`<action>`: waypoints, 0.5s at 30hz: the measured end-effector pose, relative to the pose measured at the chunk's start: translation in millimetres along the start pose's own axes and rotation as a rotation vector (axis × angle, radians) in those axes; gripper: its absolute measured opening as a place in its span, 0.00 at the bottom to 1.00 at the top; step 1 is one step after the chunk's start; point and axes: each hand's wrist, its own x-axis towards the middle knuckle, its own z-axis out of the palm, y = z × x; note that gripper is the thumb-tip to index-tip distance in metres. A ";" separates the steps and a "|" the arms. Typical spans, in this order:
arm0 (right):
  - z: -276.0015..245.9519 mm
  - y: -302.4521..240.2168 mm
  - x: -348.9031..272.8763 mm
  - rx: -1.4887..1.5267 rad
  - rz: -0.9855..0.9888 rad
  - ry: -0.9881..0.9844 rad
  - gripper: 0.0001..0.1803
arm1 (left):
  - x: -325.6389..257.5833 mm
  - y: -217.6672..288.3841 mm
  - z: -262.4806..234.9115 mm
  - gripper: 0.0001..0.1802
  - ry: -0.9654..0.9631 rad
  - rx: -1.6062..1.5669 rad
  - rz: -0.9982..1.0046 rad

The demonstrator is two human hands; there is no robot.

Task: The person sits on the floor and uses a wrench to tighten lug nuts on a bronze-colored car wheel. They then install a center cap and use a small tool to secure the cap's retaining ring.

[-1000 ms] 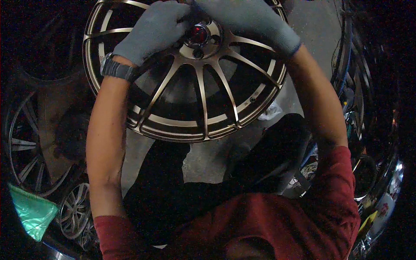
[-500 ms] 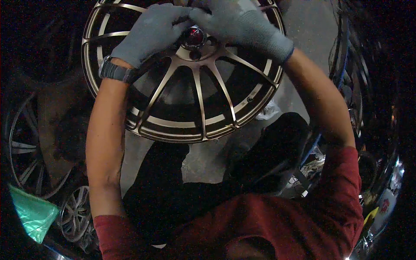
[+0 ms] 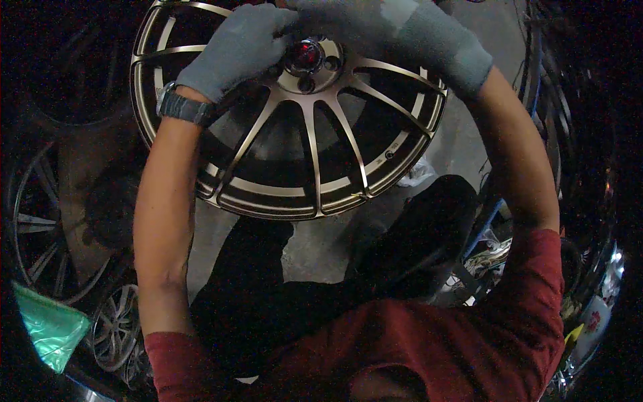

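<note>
— Left hand (image 3: 238, 50), right hand (image 3: 395, 30)?
— Grey-gloved, curled at the red centre cap (image 3: 306, 53) of the bronze multi-spoke alloy wheel (image 3: 295, 174); grip hidden, fingertips cut off at top edge.
— Surroundings?
— Dark, hard to read.

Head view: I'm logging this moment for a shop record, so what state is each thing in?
Alloy wheel: bronze, face toward the camera, no tyre seen.
Centre cap: red, sitting in the hub.
Left hand: gloved, on the hub beside the cap.
Right hand: gloved, at the hub's upper right.
Wristwatch: strapped on the left wrist.
</note>
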 end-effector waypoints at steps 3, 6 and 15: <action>-5.6 -18.9 21.3 0.074 0.384 -0.159 0.11 | 2.7 -4.4 5.4 0.10 0.070 0.046 0.059; 0.3 -19.5 23.5 0.199 0.573 -0.180 0.12 | 3.1 0.7 0.3 0.10 0.049 0.028 0.079; 10.0 6.5 3.0 0.199 0.263 -0.009 0.28 | 2.3 22.2 -11.0 0.13 0.048 -0.074 0.002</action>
